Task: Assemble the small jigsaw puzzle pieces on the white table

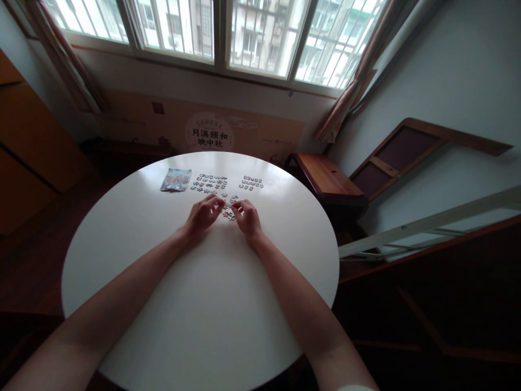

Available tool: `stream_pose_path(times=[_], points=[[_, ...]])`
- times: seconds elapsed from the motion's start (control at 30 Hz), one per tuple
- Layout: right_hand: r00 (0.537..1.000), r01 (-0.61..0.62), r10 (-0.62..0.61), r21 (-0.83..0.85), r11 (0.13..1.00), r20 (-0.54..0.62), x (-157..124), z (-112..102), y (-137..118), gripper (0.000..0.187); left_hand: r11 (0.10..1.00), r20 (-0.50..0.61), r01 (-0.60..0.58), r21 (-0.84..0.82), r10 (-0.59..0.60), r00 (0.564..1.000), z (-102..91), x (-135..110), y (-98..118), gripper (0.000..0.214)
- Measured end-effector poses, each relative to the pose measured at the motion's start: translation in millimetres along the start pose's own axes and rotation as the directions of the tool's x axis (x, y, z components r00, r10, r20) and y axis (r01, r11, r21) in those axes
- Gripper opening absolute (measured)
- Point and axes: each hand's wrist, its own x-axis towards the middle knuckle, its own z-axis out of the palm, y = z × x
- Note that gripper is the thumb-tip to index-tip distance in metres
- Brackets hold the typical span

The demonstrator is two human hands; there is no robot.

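My left hand [203,213] and my right hand [246,217] rest close together on a round white table [195,304], fingers curled in a pinch over a small cluster of jigsaw pieces [229,209] between them. Each hand's fingertips touch pieces of that cluster; which piece each one grips is too small to tell. Beyond the hands lie two spreads of loose puzzle pieces, one [209,183] at the middle and one [251,183] to the right. A small colourful picture card [176,179] lies to the far left of them.
A wooden bench or low desk [325,179] stands right of the table under the window. A framed board [407,155] leans on the right wall. A cardboard box with printed characters [209,136] sits below the window. A wooden cabinet [28,141] stands at left.
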Motion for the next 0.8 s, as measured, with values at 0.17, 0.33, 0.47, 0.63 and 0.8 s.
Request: stream_pose_path(times=[0.17, 0.33, 0.47, 0.63, 0.8], points=[[1.0, 0.0, 0.0, 0.003, 1.0, -0.001, -0.1, 0.5, 0.4, 0.008, 1.0, 0.001, -0.003, 0.004, 0.003, 1.0, -0.3, 0.1, 0.0, 0.021], [1.0, 0.001, -0.001, 0.01, 1.0, -0.005, 0.5, 1.1, 1.7, 0.008, 1.0, -0.002, 0.0, -0.014, 0.0, 1.0, 0.1, 0.2, 0.0, 0.021], [1.0, -0.011, 0.011, 0.025, 1.0, -0.015, 0.8, 1.4, 3.3, 0.008, 0.999, -0.016, 0.02, -0.035, -0.021, 1.0, 0.8, 0.2, -0.6, 0.02], [1.0, -0.015, 0.015, 0.028, 0.999, -0.019, 0.5, 1.9, 4.0, 0.008, 0.999, -0.021, 0.034, -0.041, -0.035, 0.999, 0.5, 0.2, -1.1, 0.019], [1.0, -0.015, 0.016, 0.034, 0.999, -0.018, 0.7, 2.0, 4.0, 0.008, 0.998, -0.001, 0.031, -0.05, -0.031, 1.0, -0.3, 0.2, -1.3, 0.022]])
